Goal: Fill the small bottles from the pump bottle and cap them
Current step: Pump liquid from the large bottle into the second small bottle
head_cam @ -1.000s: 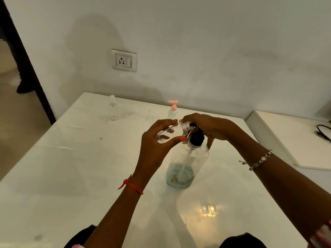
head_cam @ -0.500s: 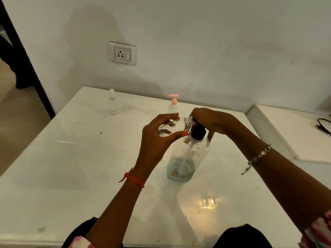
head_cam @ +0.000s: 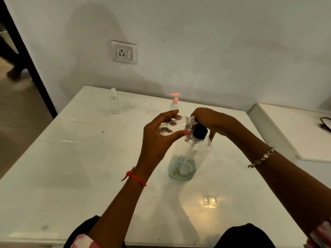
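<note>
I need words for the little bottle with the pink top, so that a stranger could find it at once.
Look along the far edge of the white table, below the wall socket. Two small bottles stand there; the pink-pump bottle is the one on the right, just beyond the left hand. Only it has a pink pump head; its neighbour, the clear-capped bottle, is all clear.

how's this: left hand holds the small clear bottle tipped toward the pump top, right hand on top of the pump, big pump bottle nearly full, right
Not quite: the head view shows the pump bottle mostly empty, with only a shallow bluish layer at its bottom. The left hand does hold the small clear bottle tipped toward the pump top, with the right hand on it.
</note>
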